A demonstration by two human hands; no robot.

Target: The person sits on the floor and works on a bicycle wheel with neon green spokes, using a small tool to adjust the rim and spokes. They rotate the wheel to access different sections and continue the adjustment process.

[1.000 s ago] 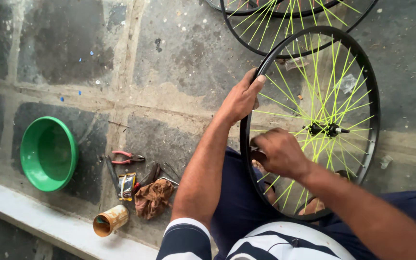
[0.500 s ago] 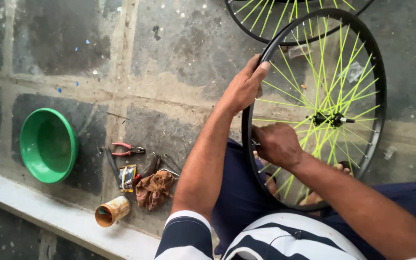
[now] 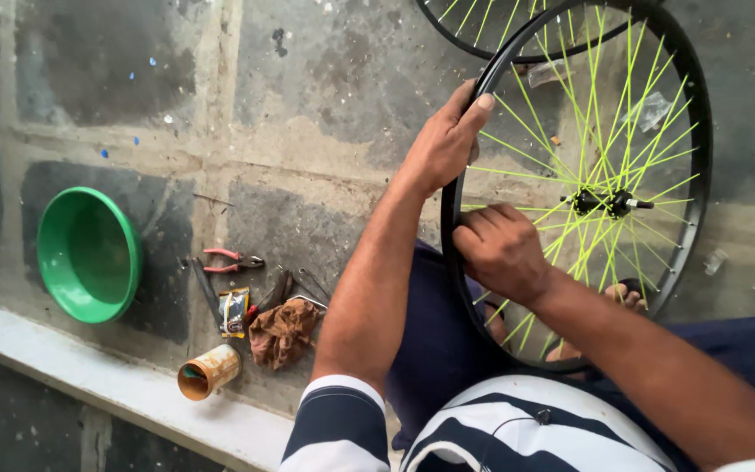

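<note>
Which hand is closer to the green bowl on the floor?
Left. The left hand grips the black wheel rim, right of the green bowl. The right hand is further right, among the spokes.

Open floor [image 3: 308, 114] is found left of the left hand [image 3: 443, 144]. Below and left of it, passage is blocked by pliers [image 3: 231, 260], a rag [image 3: 281, 332], a can [image 3: 209, 372] and a green bowl [image 3: 87, 253]. Between the hands, the wheel rim [image 3: 454, 188] and spokes stand in the way.

- A black bicycle wheel [image 3: 696, 131] with neon-yellow spokes is held upright on the concrete floor.
- Its black hub [image 3: 600, 203] is seen at the centre.
</note>
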